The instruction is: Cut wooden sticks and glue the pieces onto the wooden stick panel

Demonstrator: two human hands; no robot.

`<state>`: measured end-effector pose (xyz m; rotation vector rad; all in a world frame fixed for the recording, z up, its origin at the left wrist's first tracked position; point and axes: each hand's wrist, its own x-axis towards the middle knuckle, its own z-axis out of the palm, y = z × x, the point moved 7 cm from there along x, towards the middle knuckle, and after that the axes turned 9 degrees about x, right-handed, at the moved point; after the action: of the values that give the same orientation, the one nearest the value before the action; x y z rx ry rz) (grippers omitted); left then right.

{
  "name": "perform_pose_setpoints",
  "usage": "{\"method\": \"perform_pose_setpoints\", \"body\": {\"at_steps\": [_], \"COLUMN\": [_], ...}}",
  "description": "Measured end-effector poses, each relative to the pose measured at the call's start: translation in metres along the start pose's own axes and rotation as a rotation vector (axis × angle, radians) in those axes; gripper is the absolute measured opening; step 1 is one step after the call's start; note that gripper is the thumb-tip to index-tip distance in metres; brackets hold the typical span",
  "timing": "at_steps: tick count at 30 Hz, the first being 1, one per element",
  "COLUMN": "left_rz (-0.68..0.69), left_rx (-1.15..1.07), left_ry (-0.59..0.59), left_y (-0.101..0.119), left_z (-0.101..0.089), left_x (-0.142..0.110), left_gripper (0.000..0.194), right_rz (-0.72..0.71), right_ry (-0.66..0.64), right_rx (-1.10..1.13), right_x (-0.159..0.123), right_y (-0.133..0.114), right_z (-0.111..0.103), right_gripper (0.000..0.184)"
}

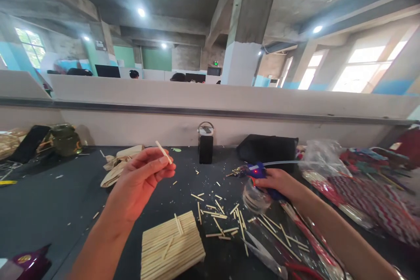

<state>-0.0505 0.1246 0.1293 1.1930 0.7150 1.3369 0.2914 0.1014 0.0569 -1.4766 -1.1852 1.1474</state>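
My left hand (136,183) is raised over the table, closed in a pinch on a short pale wooden stick (161,149) that tilts up and left. Wrapped around the handle of a blue glue gun (256,169), my right hand (278,181) points its metal nozzle left; a small red light glows on the body and a glue stick enters from the rear. In front of me lies a slab of glued-together wooden sticks (167,249), with a few short pieces on top. Many loose cut sticks (216,216) are scattered between the hands.
A transparent jar (252,199) stands under the glue gun. Behind, a black phone (206,149) leans upright on a stand. Beige cloth (122,164) lies left, plastic-wrapped bundles (348,192) right, and red-handled pliers (302,270) near the front edge. A low partition (147,124) closes the back.
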Motion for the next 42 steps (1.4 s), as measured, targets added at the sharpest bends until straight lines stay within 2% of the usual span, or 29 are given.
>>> {"method": "perform_pose_setpoints", "body": {"at_steps": [5,10,12,15,18,20,22,24,26,29,34,42], "left_rz": [-0.006,-0.009,0.003,-0.003,-0.033,-0.056,-0.085,-0.123,-0.168,-0.222,-0.275,-0.288], "left_rx": [-0.049,-0.089,-0.085,-0.072,-0.057,-0.050,-0.049,-0.052,-0.052,-0.046,-0.024,0.043], "left_ry": [-0.067,-0.082,-0.084,-0.105,-0.140,-0.175,-0.210,-0.238,-0.253,-0.260,-0.287,-0.325], "left_y": [0.000,-0.001,0.001,0.000,-0.005,-0.012,-0.020,-0.030,-0.039,-0.048,-0.056,-0.062], "left_z": [0.002,0.003,0.004,0.008,0.015,0.023,0.031,0.039,0.045,0.052,0.059,0.061], "left_x": [-0.003,-0.005,-0.006,-0.009,-0.011,-0.012,-0.014,-0.016,-0.017,-0.018,-0.021,-0.019], "left_gripper": [0.008,0.018,0.020,0.019,0.019,0.017,0.016,0.016,0.017,0.017,0.015,0.014], "right_rz": [-0.071,-0.115,-0.126,-0.124,-0.142,-0.252,-0.463,-0.637,-0.644,-0.523,-0.385,-0.320], "right_ry": [0.165,0.338,0.387,0.409,0.431,0.440,0.402,0.256,0.060,-0.132,-0.266,-0.306], "right_rx": [-0.198,-0.547,-0.673,-0.885,-1.107,-1.004,-0.822,-0.542,-0.267,0.023,0.257,0.470], "right_x": [0.004,0.011,0.008,-0.002,-0.020,-0.033,-0.046,-0.052,-0.048,-0.035,-0.024,-0.017], "right_y": [0.007,0.006,0.004,-0.006,-0.034,-0.062,-0.093,-0.114,-0.120,-0.115,-0.099,-0.081], "right_z": [-0.018,-0.031,-0.033,-0.027,-0.006,0.017,0.048,0.079,0.107,0.132,0.140,0.134], "right_gripper": [0.032,0.026,0.030,0.036,0.034,0.032,0.026,0.027,0.033,0.037,0.031,0.026]}}
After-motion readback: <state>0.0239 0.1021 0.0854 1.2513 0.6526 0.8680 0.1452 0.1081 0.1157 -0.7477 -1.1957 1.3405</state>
